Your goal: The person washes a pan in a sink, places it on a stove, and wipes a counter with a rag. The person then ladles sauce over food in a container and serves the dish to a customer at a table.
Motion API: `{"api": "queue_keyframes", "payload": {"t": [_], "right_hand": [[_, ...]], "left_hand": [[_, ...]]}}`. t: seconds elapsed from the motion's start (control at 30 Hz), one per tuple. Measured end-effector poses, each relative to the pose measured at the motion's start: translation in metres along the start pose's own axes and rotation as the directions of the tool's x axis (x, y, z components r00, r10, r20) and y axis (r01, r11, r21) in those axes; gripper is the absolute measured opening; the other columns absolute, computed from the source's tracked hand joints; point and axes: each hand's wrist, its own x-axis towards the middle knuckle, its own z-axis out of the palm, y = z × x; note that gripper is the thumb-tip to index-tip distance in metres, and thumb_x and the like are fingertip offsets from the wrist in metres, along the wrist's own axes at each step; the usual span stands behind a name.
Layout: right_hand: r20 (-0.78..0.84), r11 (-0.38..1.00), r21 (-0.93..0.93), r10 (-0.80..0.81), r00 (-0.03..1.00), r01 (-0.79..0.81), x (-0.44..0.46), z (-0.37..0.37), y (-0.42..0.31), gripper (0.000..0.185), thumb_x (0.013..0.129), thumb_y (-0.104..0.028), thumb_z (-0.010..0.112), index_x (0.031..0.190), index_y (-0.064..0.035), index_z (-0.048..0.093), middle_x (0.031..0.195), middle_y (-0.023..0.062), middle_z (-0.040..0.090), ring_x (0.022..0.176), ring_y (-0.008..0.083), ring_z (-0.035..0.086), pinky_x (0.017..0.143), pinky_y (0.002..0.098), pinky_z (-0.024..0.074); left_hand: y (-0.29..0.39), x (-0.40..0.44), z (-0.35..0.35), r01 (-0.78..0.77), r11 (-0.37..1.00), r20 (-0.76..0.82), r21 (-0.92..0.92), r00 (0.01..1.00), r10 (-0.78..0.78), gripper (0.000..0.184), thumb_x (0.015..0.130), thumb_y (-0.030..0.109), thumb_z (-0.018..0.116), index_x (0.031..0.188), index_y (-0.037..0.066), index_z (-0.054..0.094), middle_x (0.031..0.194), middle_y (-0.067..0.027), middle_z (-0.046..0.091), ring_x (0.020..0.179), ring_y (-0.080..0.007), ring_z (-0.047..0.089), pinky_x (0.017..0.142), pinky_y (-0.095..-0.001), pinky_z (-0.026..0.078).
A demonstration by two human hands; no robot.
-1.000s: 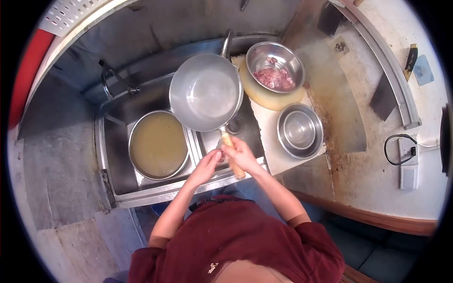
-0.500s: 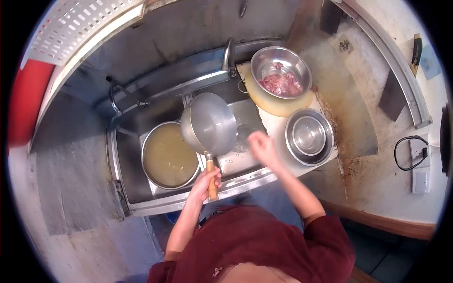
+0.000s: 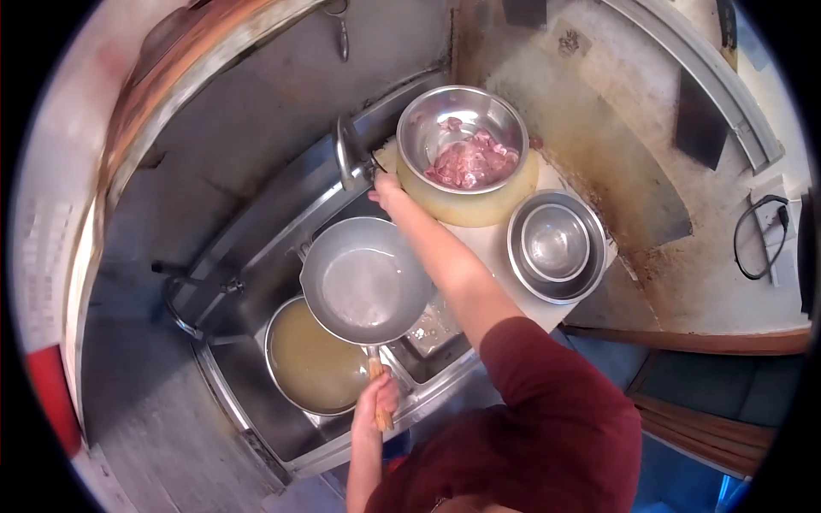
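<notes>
My left hand (image 3: pixel 376 400) is wrapped around the wooden handle of a grey metal saucepan (image 3: pixel 363 286). The pan is held over the sink (image 3: pixel 235 376), upright enough to show its inside, with a little clear liquid on the bottom. Beyond the pan, my right hand (image 3: pixel 386 188) reaches to the base of the curved faucet (image 3: pixel 344 150), fingers curled in at its handle; the exact contact is partly hidden. Below and left of the pan, a round basin of cloudy yellowish liquid (image 3: pixel 312 363) sits in the sink, partly covered by the pan.
A steel bowl (image 3: pixel 410 137) with raw meat (image 3: pixel 475 161) rests on a round yellowish board (image 3: pixel 466 209). Nested metal bowls (image 3: pixel 556 244) stand on the counter at the right. A second faucet (image 3: pixel 184 321) is at the sink's left. A black cable (image 3: pixel 753 272) loops by a wall socket.
My right hand has moved from over the sink's front right to the faucet at the back. The saucepan has become more level and my view has turned.
</notes>
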Motion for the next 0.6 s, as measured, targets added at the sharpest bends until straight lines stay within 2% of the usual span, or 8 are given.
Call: {"api": "queue_keyframes", "payload": {"t": [0.07,0.1,0.2,0.27,0.33,0.43,0.53,0.6], "right_hand": [[-0.029,0.982,0.166,0.094,0.995,-0.088,0.015,0.014,0.004,0.033,0.085,-0.025,0.044,0.101,0.0042,0.046,0.080,0.0156,0.057,0.058,0.0268,0.059,0.047,0.0343,0.0510],[-0.038,0.961,0.244,0.144,0.989,-0.131,0.021,0.019,0.007,0.032,0.086,-0.024,0.043,0.102,0.0037,0.046,0.081,0.0158,0.057,0.058,0.0271,0.060,0.047,0.0343,0.0516],[-0.041,0.947,0.299,0.134,0.990,-0.116,0.034,0.026,0.021,0.027,0.087,-0.020,0.043,0.103,0.0019,0.046,0.081,0.0157,0.056,0.053,0.0252,0.059,0.042,0.0317,0.0510],[-0.135,0.923,0.366,0.183,0.974,-0.122,0.017,0.030,0.009,0.023,0.086,-0.017,0.046,0.100,0.0014,0.047,0.077,0.0135,0.055,0.050,0.0209,0.058,0.035,0.0268,0.0469],[-0.312,0.966,0.243,-0.007,0.950,0.087,0.030,0.043,0.031,0.022,0.084,-0.015,0.049,0.098,0.0011,0.047,0.081,0.0167,0.057,0.060,0.0267,0.060,0.045,0.0333,0.0494],[-0.380,0.915,-0.342,-0.344,0.858,0.215,0.017,0.039,0.036,0.023,0.081,-0.013,0.051,0.099,0.0004,0.045,0.086,0.0211,0.057,0.076,0.0348,0.058,0.065,0.0407,0.0477],[-0.321,0.916,-0.385,-0.253,0.913,0.118,0.001,0.030,0.018,0.026,0.080,-0.013,0.051,0.102,-0.0014,0.042,0.089,0.0239,0.055,0.089,0.0400,0.052,0.078,0.0439,0.0405],[-0.271,0.873,-0.470,-0.281,0.921,0.129,0.001,0.025,0.016,0.028,0.080,-0.012,0.049,0.106,-0.0056,0.041,0.102,0.0250,0.049,0.093,0.0383,0.051,0.077,0.0447,0.0416]], "left_hand": [[-0.006,0.002,0.000,0.006,0.999,0.040,-0.045,0.999,-0.004,0.005,0.084,0.016,0.049,0.088,0.013,0.046,0.052,0.0059,0.031,0.038,-0.0028,0.026,0.032,-0.0165,0.021],[-0.009,0.000,0.007,-0.006,1.000,-0.023,-0.021,1.000,0.005,0.005,0.085,0.016,0.049,0.088,0.013,0.046,0.052,0.0059,0.031,0.038,-0.0028,0.026,0.032,-0.0164,0.021],[-0.007,0.003,0.019,-0.013,1.000,-0.061,-0.015,0.998,0.012,0.006,0.084,0.015,0.049,0.088,0.013,0.046,0.052,0.0056,0.031,0.038,-0.0030,0.026,0.032,-0.0162,0.021],[-0.010,0.006,0.021,-0.011,0.998,-0.056,-0.056,0.998,0.008,0.006,0.084,0.015,0.049,0.089,0.013,0.046,0.053,0.0053,0.032,0.038,-0.0031,0.027,0.032,-0.0161,0.021],[-0.009,0.012,0.021,-0.019,0.994,-0.058,-0.103,0.998,0.013,0.007,0.084,0.014,0.050,0.090,0.012,0.046,0.053,0.0048,0.032,0.039,-0.0032,0.027,0.032,-0.0159,0.021],[-0.005,0.015,0.033,-0.032,0.993,-0.060,-0.114,0.998,0.025,0.007,0.084,0.013,0.049,0.090,0.012,0.046,0.054,0.0042,0.033,0.040,-0.0031,0.028,0.032,-0.0159,0.022],[-0.004,0.022,0.033,-0.044,0.990,-0.076,-0.131,0.996,0.034,0.006,0.084,0.012,0.048,0.090,0.011,0.047,0.054,0.0038,0.034,0.040,-0.0031,0.028,0.032,-0.0153,0.023],[-0.003,0.025,0.037,-0.020,0.991,-0.083,-0.132,0.997,0.009,0.006,0.084,0.012,0.048,0.090,0.011,0.047,0.054,0.0037,0.034,0.040,-0.0031,0.028,0.032,-0.0150,0.024]]}}
